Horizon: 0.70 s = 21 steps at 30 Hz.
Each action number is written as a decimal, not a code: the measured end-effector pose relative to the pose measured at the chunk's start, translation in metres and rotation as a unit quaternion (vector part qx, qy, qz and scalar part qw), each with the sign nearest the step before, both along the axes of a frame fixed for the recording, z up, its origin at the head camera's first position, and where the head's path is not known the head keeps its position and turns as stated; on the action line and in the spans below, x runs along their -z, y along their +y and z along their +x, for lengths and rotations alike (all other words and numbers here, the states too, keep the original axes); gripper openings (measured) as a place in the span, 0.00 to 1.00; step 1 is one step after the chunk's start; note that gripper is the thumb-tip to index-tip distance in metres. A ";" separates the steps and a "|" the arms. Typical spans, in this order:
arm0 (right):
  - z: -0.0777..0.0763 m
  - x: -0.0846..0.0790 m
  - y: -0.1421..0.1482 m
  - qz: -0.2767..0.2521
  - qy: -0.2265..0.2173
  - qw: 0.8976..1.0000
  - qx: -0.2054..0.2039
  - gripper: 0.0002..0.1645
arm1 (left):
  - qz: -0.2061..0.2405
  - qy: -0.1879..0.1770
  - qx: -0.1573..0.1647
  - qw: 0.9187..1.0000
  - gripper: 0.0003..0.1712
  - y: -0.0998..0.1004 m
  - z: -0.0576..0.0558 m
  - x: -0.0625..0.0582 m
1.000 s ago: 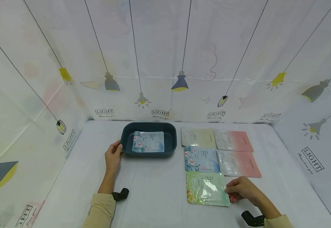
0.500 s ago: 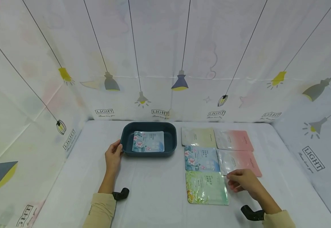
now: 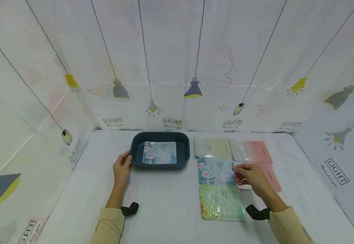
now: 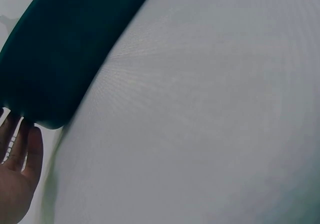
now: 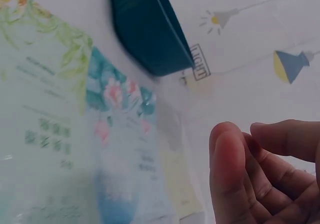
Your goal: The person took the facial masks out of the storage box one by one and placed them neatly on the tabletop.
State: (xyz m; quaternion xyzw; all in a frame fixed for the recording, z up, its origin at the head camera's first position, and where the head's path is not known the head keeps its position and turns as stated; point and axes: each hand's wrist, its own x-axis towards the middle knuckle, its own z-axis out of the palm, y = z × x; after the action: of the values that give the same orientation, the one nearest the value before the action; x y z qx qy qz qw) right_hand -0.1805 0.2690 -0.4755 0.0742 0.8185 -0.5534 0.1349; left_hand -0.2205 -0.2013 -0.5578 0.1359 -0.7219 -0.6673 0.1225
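In the head view a dark teal plastic bin (image 3: 183,149) stands at the table's back, with a blue floral sachet (image 3: 159,152) lying flat inside. My left hand (image 3: 122,169) touches the bin's left end; in the left wrist view its fingers (image 4: 34,151) look straight against the wall. My right hand (image 3: 251,176) hovers at the right edge of another blue floral sachet (image 3: 214,170), partly covering a pink sachet (image 3: 271,174). Its fingers bend loosely, with nothing seen between them in the right wrist view. Nearer me lies a green sachet (image 3: 222,202).
Behind the blue sachet on the table lie a beige sachet (image 3: 212,147) and a second pink sachet (image 3: 252,151). A white cloth covers the table (image 3: 164,210). Patterned curtains (image 3: 177,61) with printed lamps rise behind it and at both sides.
My right hand has left the green sachet's right edge and moved away from me and slightly left, to the blue sachet. My left hand stays at the bin.
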 end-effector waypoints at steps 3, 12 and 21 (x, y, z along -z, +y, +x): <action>-0.010 -0.009 -0.008 -0.005 0.008 1.000 -0.014 0.25 | -0.001 -0.001 0.002 1.000 0.21 0.000 0.000 0.001; -0.040 -0.025 -0.034 -0.003 0.007 0.998 -0.062 0.21 | -0.004 0.000 0.000 1.000 0.21 0.001 0.001 0.000; -0.064 -0.036 -0.061 -0.002 0.024 0.995 -0.093 0.21 | -0.002 -0.001 -0.002 1.000 0.21 0.001 0.001 -0.001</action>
State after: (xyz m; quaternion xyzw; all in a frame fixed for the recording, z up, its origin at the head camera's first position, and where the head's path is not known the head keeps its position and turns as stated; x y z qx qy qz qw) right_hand -0.2446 0.2082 -0.4395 -0.0154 0.8236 -0.5420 0.1665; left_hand -0.2193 -0.2007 -0.5568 0.1374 -0.7231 -0.6656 0.1235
